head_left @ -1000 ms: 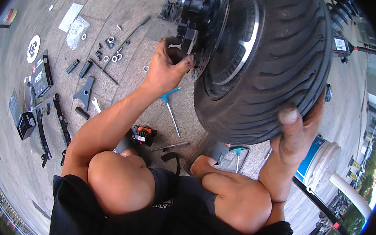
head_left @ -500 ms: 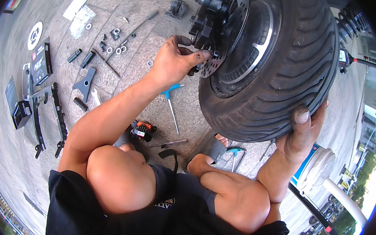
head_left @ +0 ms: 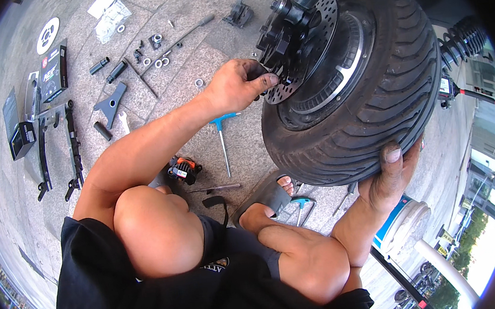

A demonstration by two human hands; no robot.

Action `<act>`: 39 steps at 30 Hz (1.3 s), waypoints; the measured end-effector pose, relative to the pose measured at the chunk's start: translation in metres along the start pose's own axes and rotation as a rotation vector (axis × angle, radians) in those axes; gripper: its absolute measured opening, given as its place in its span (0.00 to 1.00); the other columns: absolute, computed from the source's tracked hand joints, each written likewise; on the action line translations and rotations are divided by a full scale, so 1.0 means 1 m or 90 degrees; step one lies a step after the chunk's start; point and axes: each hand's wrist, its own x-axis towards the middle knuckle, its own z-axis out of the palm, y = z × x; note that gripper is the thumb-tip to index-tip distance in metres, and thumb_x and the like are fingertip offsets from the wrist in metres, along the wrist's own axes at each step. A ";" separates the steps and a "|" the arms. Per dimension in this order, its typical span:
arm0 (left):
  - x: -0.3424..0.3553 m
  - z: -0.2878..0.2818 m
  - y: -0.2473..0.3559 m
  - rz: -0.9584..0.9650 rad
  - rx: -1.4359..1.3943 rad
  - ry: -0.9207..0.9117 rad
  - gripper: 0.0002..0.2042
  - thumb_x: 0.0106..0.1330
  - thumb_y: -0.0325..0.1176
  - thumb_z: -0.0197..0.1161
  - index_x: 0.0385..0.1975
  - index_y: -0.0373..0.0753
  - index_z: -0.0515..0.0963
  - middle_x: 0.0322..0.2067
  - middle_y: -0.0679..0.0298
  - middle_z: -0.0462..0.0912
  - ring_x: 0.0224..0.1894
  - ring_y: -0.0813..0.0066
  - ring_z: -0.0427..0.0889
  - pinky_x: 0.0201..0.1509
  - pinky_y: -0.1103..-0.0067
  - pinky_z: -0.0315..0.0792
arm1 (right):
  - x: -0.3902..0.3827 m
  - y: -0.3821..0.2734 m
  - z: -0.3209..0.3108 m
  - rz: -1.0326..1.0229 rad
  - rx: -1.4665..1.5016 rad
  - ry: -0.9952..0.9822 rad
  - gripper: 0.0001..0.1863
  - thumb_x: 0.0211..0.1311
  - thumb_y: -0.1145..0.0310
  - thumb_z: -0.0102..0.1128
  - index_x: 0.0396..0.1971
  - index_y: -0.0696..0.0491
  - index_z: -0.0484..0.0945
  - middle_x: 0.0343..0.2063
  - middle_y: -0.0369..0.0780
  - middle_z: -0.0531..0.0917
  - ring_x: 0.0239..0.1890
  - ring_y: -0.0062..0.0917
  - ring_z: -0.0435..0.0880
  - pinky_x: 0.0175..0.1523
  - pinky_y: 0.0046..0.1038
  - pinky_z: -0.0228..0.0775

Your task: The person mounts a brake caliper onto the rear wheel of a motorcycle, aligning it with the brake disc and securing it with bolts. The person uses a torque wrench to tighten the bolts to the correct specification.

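A treaded black tyre (head_left: 400, 82) on a black hub with a silver arc fills the upper right. At its left side are a perforated brake disc (head_left: 321, 24) and black mount hardware (head_left: 287, 33). My left hand (head_left: 235, 85) is closed at the disc's lower edge, its fingertips on a small dark part there that I cannot make out. My right hand (head_left: 390, 171) grips the tyre's lower right tread, thumb on top and fingers round the far side.
Washers (head_left: 160, 62), bushings (head_left: 116, 70), a dark bracket (head_left: 110, 102), a spanner (head_left: 124, 123), blue T-handle keys (head_left: 221, 145), boxes (head_left: 55, 71) and long black arms (head_left: 72, 152) lie on the paving. An orange-black power tool (head_left: 184, 170) is by my feet. A bucket (head_left: 407, 229) stands at right.
My left hand has moved right with the wheel and its mount, staying at the disc's lower edge. My right hand still grips the tyre. The view has shifted slightly.
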 end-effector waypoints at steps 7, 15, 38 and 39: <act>0.000 -0.001 0.004 -0.007 0.079 0.002 0.17 0.62 0.42 0.65 0.35 0.30 0.80 0.20 0.60 0.79 0.24 0.77 0.75 0.32 0.75 0.72 | 0.001 -0.001 0.003 0.009 -0.028 0.044 0.56 0.38 0.54 0.78 0.64 0.63 0.55 0.54 0.50 0.71 0.57 0.37 0.72 0.62 0.33 0.63; 0.002 0.002 -0.003 0.003 0.044 0.023 0.17 0.61 0.43 0.66 0.33 0.31 0.81 0.19 0.63 0.78 0.23 0.79 0.74 0.29 0.76 0.70 | 0.003 0.001 0.004 0.018 -0.095 0.084 0.64 0.29 0.45 0.80 0.64 0.65 0.54 0.53 0.49 0.69 0.57 0.36 0.70 0.62 0.32 0.60; 0.000 -0.002 0.001 0.017 -0.002 -0.022 0.21 0.62 0.47 0.66 0.36 0.30 0.79 0.22 0.70 0.76 0.24 0.84 0.71 0.27 0.82 0.67 | 0.004 -0.004 0.006 0.000 -0.129 0.066 0.64 0.30 0.43 0.78 0.64 0.65 0.55 0.54 0.49 0.71 0.56 0.36 0.71 0.62 0.32 0.61; -0.001 -0.001 0.002 0.009 -0.020 -0.021 0.21 0.62 0.47 0.66 0.37 0.30 0.79 0.22 0.69 0.76 0.24 0.84 0.71 0.27 0.82 0.67 | 0.004 -0.004 0.006 0.011 -0.118 0.077 0.64 0.29 0.44 0.79 0.64 0.65 0.55 0.54 0.49 0.71 0.57 0.36 0.71 0.62 0.32 0.60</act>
